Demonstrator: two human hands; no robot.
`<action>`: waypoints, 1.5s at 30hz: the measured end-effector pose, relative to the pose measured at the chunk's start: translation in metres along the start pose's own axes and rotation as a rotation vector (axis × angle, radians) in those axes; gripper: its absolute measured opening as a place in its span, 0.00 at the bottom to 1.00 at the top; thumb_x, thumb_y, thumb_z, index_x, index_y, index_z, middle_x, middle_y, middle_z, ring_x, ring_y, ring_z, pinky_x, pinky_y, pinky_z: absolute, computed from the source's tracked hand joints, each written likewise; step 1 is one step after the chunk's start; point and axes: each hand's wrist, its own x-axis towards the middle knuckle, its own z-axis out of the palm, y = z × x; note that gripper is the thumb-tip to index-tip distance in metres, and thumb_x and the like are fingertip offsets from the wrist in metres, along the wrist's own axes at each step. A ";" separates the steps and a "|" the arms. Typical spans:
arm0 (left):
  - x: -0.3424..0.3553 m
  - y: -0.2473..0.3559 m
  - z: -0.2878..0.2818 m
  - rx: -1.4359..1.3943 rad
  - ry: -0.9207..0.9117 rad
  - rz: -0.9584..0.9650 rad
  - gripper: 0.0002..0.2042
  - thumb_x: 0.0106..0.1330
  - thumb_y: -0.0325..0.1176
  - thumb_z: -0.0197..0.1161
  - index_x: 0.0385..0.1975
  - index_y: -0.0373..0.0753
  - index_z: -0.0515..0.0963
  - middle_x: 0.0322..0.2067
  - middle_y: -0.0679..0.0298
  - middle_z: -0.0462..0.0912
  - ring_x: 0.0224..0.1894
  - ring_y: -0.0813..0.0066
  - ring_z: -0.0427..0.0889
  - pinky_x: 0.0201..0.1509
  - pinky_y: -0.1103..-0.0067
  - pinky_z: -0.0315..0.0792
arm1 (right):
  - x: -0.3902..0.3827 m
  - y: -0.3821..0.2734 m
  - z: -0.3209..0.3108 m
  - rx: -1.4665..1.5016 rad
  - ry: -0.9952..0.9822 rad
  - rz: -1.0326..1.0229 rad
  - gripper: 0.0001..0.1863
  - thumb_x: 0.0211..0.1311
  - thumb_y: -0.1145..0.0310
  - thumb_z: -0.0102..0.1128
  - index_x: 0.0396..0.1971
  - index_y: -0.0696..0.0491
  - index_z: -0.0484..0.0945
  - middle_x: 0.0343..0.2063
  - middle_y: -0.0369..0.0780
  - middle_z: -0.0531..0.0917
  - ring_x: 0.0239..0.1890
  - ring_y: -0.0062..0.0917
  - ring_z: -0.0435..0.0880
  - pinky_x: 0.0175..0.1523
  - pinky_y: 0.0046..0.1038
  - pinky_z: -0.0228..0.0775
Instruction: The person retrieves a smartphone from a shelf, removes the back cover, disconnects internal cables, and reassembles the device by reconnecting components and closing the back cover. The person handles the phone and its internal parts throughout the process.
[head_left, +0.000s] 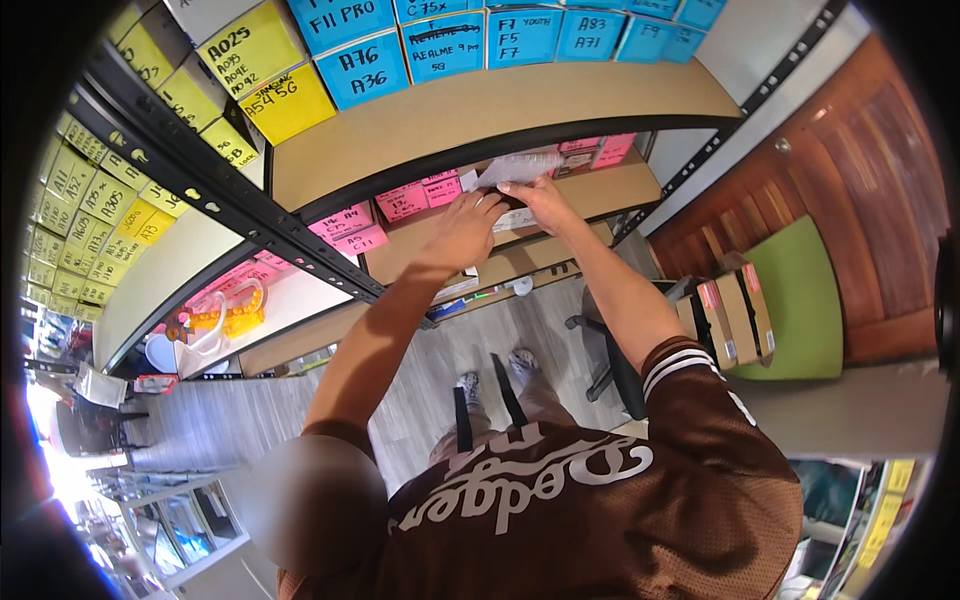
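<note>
My right hand (542, 205) grips a pale, translucent plastic packet (523, 168) at the front of the middle shelf. My left hand (468, 225) is just left of it, fingers curled at the packet's lower left; what they hold is hidden. A white box (514, 219) lies below my fingers, partly covered by them. Pink-labelled boxes (402, 202) stand behind and to both sides of my hands on that shelf.
Blue-labelled boxes (361, 82) and yellow-labelled boxes (131, 228) fill shelves above and left. A black metal upright (215, 210) crosses the left side. A green chair (800, 310) with cardboard boxes (740, 330) stands right, before a wooden door (850, 180).
</note>
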 end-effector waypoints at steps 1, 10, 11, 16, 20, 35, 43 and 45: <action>0.013 -0.006 0.010 0.008 -0.082 -0.056 0.24 0.64 0.28 0.58 0.63 0.44 0.75 0.62 0.53 0.76 0.67 0.49 0.72 0.75 0.60 0.62 | 0.005 0.002 -0.010 -0.047 -0.026 0.029 0.16 0.67 0.73 0.65 0.54 0.58 0.81 0.51 0.39 0.86 0.57 0.26 0.81 0.66 0.29 0.69; -0.003 -0.020 0.038 0.118 0.022 -0.288 0.15 0.64 0.44 0.69 0.46 0.44 0.85 0.51 0.62 0.81 0.62 0.54 0.73 0.66 0.58 0.67 | 0.003 -0.031 -0.065 -1.376 -0.118 -0.076 0.18 0.55 0.72 0.61 0.48 0.50 0.86 0.48 0.46 0.86 0.55 0.43 0.84 0.53 0.42 0.79; -0.002 -0.018 0.031 0.098 0.042 -0.343 0.15 0.64 0.43 0.70 0.46 0.42 0.85 0.51 0.62 0.81 0.62 0.54 0.73 0.65 0.58 0.67 | 0.012 -0.033 -0.067 -1.499 -0.110 -0.168 0.19 0.55 0.71 0.62 0.49 0.49 0.85 0.50 0.46 0.86 0.57 0.42 0.83 0.53 0.44 0.79; -0.002 0.007 0.043 -0.059 0.306 -0.495 0.18 0.66 0.42 0.69 0.50 0.39 0.79 0.50 0.57 0.81 0.54 0.53 0.78 0.61 0.61 0.71 | 0.039 -0.026 -0.062 -1.643 -0.233 -0.114 0.25 0.57 0.68 0.65 0.58 0.47 0.81 0.59 0.48 0.80 0.65 0.44 0.76 0.65 0.48 0.71; 0.015 0.017 0.049 0.129 0.417 -0.601 0.18 0.67 0.41 0.68 0.51 0.37 0.78 0.48 0.57 0.81 0.50 0.51 0.78 0.58 0.59 0.72 | 0.035 -0.041 -0.060 -1.518 -0.316 0.022 0.24 0.61 0.64 0.66 0.58 0.50 0.80 0.59 0.49 0.81 0.64 0.44 0.77 0.65 0.47 0.70; 0.018 -0.049 0.116 0.024 0.683 -0.648 0.26 0.51 0.36 0.77 0.51 0.36 0.78 0.43 0.50 0.84 0.45 0.51 0.83 0.50 0.60 0.77 | 0.000 0.054 -0.077 -0.415 0.224 -0.142 0.25 0.62 0.59 0.76 0.50 0.61 0.79 0.43 0.46 0.84 0.51 0.36 0.82 0.56 0.38 0.75; 0.001 -0.001 0.050 -0.519 0.283 -0.497 0.37 0.53 0.60 0.77 0.55 0.36 0.80 0.49 0.49 0.83 0.57 0.48 0.79 0.60 0.60 0.73 | -0.004 0.007 -0.111 -0.871 -0.022 -0.360 0.27 0.69 0.63 0.68 0.63 0.60 0.75 0.53 0.55 0.80 0.56 0.43 0.80 0.63 0.42 0.69; 0.000 -0.002 0.057 -0.478 0.317 -0.512 0.38 0.54 0.60 0.76 0.56 0.36 0.79 0.49 0.49 0.83 0.56 0.47 0.79 0.61 0.60 0.73 | -0.008 -0.011 -0.105 -0.918 -0.160 -0.306 0.21 0.70 0.62 0.64 0.58 0.57 0.81 0.54 0.55 0.80 0.58 0.49 0.77 0.65 0.44 0.65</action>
